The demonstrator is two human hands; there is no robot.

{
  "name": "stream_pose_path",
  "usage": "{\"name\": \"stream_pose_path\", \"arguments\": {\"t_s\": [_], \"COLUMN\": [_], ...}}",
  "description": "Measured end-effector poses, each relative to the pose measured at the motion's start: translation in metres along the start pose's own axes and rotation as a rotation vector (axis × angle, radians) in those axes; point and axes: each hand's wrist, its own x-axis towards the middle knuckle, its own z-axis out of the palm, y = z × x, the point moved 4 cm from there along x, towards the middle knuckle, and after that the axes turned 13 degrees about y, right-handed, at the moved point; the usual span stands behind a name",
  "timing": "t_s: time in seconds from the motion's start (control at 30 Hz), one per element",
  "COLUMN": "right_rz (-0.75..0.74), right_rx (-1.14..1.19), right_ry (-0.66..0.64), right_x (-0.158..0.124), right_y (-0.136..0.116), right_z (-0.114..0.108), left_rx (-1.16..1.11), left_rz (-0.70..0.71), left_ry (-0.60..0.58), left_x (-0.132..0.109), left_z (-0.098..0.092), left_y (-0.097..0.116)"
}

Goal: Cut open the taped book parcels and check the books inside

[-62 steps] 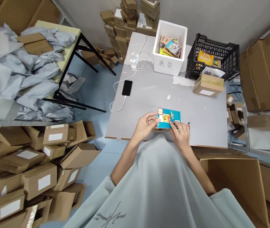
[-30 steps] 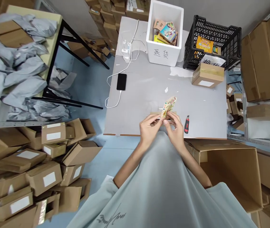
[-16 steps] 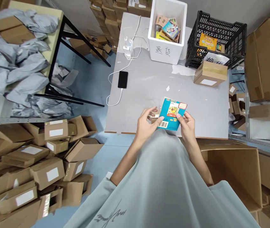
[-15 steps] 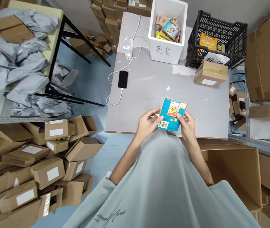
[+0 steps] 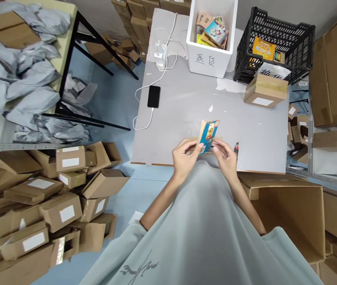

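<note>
Both hands are at the front edge of the table, around a small blue printed book [image 5: 209, 133] with a barcode and a pale, thick side. It is tilted, so its cover slants away to the right. My left hand [image 5: 185, 154] pinches its lower left side between thumb and fingers. The fingertips of my right hand [image 5: 225, 157] close on its lower right edge. Behind the book lies something flat and tan, mostly hidden. Just right of my right hand is a box cutter [image 5: 236, 149] with red and black on it.
On the grey table [image 5: 180, 126] are a charging phone [image 5: 154, 97], a white foam box [image 5: 206, 63] of books, a black crate [image 5: 296, 55] and a taped carton [image 5: 265, 93]. A large open carton [image 5: 293, 221] stands to the right, below the table. Cardboard boxes [image 5: 58, 213] pile up at left.
The book has turned from facing me flat to a steep tilt, showing its pale side. My right hand has shifted left with it, and the box cutter has come into view.
</note>
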Motion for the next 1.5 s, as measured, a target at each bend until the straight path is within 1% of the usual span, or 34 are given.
{"name": "stream_pose_path", "arguments": {"t_s": [0.03, 0.07, 0.17, 0.27, 0.3, 0.33, 0.4, 0.43, 0.47, 0.53, 0.57, 0.6, 0.67, 0.77, 0.9, 1.0, 1.1, 1.17, 1.23, 1.37, 1.43, 1.5], "right_rz": [0.023, 0.036, 0.044, 0.068, 0.087, 0.113, 0.177, 0.21, 0.239, 0.276, 0.283, 0.284, 0.259, 0.173, 0.025, -0.117, -0.184, -0.202, -0.226, -0.246, -0.22, -0.183], "right_rx": [0.019, 0.032, 0.042, 0.066, 0.075, 0.086, 0.115, 0.131, 0.144, 0.154, 0.151, 0.144, 0.125, 0.076, 0.01, 0.003, -0.03, -0.064, -0.079, -0.109, -0.141, -0.159], "right_ry": [-0.038, -0.051, -0.002, 0.048, 0.056, 0.057, 0.035, 0.016, -0.005, -0.039, -0.05, -0.057, -0.063, -0.062, -0.068, -0.119, -0.143, -0.143, -0.144, -0.154, -0.116, -0.078], "right_x": [-0.007, -0.012, -0.017, -0.008, -0.003, 0.001, 0.009, 0.011, 0.013, 0.015, 0.015, 0.016, 0.018, 0.02, 0.024, 0.027, 0.03, 0.03, 0.029, 0.028, 0.029, 0.031], "right_y": [0.001, 0.002, 0.007, 0.01, 0.01, 0.01, 0.009, 0.009, 0.008, 0.007, 0.007, 0.007, 0.008, 0.006, -0.001, -0.008, -0.007, -0.005, -0.005, -0.004, -0.001, 0.003], "right_z": [0.006, 0.01, 0.016, 0.01, 0.006, 0.002, -0.006, -0.01, -0.013, -0.017, -0.019, -0.02, -0.022, -0.024, -0.029, -0.031, -0.034, -0.035, -0.035, -0.035, -0.035, -0.036], "left_rx": [0.028, 0.051, 0.096, 0.12, 0.127, 0.135, 0.155, 0.151, 0.127, 0.03, -0.02, -0.055, -0.073, -0.047, -0.037, -0.045, -0.053, -0.05, -0.049, -0.048, -0.027, -0.014], "left_rz": [0.057, 0.112, 0.222, 0.241, 0.231, 0.219, 0.166, 0.111, 0.034, -0.149, -0.226, -0.277, -0.299, -0.236, -0.064, 0.095, 0.206, 0.215, 0.197, 0.17, 0.119, 0.048], "left_ry": [0.001, -0.005, -0.073, -0.169, -0.171, -0.144, -0.054, -0.036, -0.058, -0.182, -0.244, -0.282, -0.285, -0.253, -0.227, -0.26, -0.29, -0.296, -0.287, -0.225, -0.186, -0.174], "left_x": [-0.004, -0.009, -0.023, -0.029, -0.027, -0.023, -0.01, -0.003, 0.003, 0.011, 0.012, 0.013, 0.014, 0.015, 0.023, 0.028, 0.029, 0.027, 0.025, 0.024, 0.025, 0.028], "left_z": [0.001, 0.003, 0.011, 0.016, 0.014, 0.011, 0.002, -0.002, -0.004, -0.003, -0.002, -0.001, 0.0, 0.0, -0.003, -0.007, -0.013, -0.015, -0.017, -0.019, -0.02, -0.02], "left_y": [0.002, 0.003, 0.003, 0.001, 0.001, 0.0, -0.004, -0.007, -0.011, -0.021, -0.024, -0.026, -0.027, -0.024, -0.016, -0.008, -0.001, -0.001, -0.003, -0.009, -0.016, -0.023]}}
